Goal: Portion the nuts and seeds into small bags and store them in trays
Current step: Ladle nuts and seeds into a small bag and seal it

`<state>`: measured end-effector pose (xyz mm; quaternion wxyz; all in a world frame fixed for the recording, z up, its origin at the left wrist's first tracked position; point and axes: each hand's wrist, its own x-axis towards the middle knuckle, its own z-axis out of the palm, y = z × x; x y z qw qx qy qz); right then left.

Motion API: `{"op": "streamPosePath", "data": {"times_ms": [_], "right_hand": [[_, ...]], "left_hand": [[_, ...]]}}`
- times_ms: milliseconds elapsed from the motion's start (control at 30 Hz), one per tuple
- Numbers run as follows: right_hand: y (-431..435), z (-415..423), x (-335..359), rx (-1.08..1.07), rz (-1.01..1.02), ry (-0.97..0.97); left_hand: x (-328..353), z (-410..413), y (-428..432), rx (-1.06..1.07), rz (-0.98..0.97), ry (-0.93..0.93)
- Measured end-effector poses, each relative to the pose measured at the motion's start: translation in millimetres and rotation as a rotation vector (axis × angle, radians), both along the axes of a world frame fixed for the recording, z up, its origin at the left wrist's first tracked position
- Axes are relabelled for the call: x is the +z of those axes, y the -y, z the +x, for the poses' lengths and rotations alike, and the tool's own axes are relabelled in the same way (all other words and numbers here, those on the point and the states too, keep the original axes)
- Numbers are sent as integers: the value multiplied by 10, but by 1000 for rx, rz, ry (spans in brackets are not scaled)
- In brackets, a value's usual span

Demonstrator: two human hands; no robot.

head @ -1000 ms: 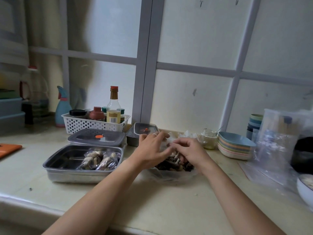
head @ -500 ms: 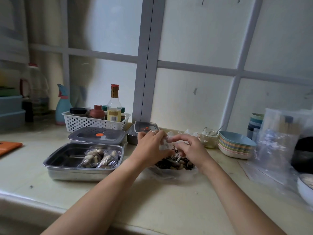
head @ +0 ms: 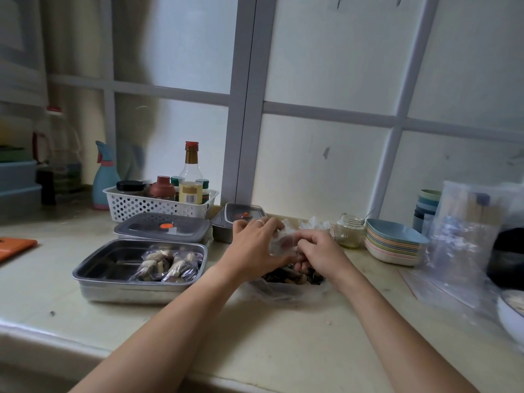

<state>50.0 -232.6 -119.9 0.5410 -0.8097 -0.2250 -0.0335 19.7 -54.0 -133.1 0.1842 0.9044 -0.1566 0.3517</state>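
Observation:
A large clear bag point(head: 286, 290) of dark mixed nuts and seeds point(head: 292, 277) lies on the counter in the middle. Just above it, my left hand point(head: 255, 245) holds a small clear bag point(head: 280, 241) by its mouth. My right hand point(head: 320, 252) has its fingers curled at the small bag's opening, over the pile; what it pinches is hidden. To the left stands an open steel tray point(head: 113, 265) holding filled small bags point(head: 167, 265) at its right end.
A lidded grey tray point(head: 161, 229) and a smaller lidded one point(head: 241, 215) sit behind. A white basket of bottles point(head: 158, 204), a glass jar point(head: 350, 231), stacked coloured dishes point(head: 394, 246), clear plastic bags point(head: 459, 245) and a white bowl point(head: 510, 313) stand around. An orange board point(head: 14, 246) lies far left.
Both hands lifted slightly from the pile. The small clear bag now shows between them, and my right hand's fingers have curled in at its mouth.

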Motion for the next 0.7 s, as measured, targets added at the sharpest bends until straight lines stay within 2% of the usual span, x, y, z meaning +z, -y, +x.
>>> {"op": "streamPosePath", "data": {"times_ms": [233,400,567,700], "right_hand": [[2,-1,11,-44,-13,32],[7,-88,67,71,53,24],[4,-138,107,82,102,10],[24,-127,100,116,61,-29]], "left_hand": [[-3,-12,-30,1,65,-71],[-13,-15,-9,16,66,-54],[-15,-3,-16,41,81,-67],[-20,-2,-21,43,72,-78]]}}
